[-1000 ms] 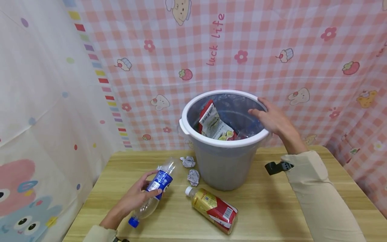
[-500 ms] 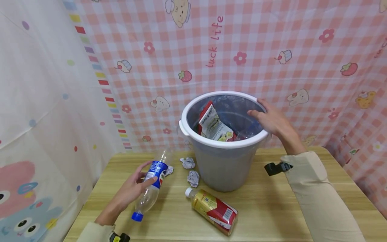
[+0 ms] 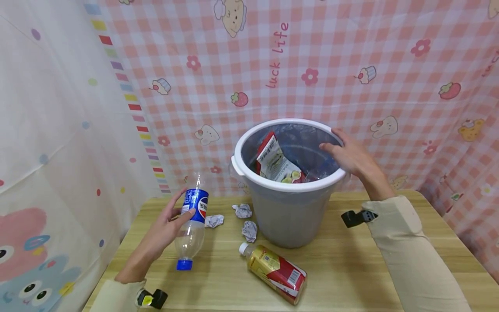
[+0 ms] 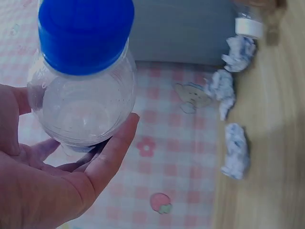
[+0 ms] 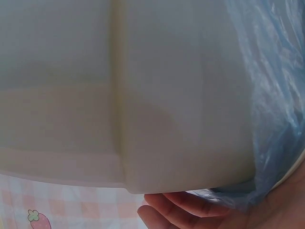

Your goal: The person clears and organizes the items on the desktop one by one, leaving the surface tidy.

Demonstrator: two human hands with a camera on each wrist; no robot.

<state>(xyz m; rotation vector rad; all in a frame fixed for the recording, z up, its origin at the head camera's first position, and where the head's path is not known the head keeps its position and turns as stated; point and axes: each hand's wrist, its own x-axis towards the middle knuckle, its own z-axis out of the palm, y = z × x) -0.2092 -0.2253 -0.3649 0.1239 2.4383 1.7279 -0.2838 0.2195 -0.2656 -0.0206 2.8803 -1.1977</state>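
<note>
My left hand grips an empty clear plastic bottle with a blue label, held cap down above the table. Its blue cap is close up in the left wrist view, where thumb and fingers wrap the bottle. My right hand holds the right side of the rim of a grey trash can. In the right wrist view its fingers curl at the can's outside, beside the bag liner. A red and white snack packet lies inside the can; what is under it is hidden.
Several crumpled paper balls lie left of the can, one behind the held bottle, others by the can's base. A gold and red drink bottle lies on the wooden table in front. A checked curtain hangs behind.
My left hand has lifted the clear bottle up and to the left, turning it from slanted to nearly upright with the cap down. My right hand stays on the rim.
</note>
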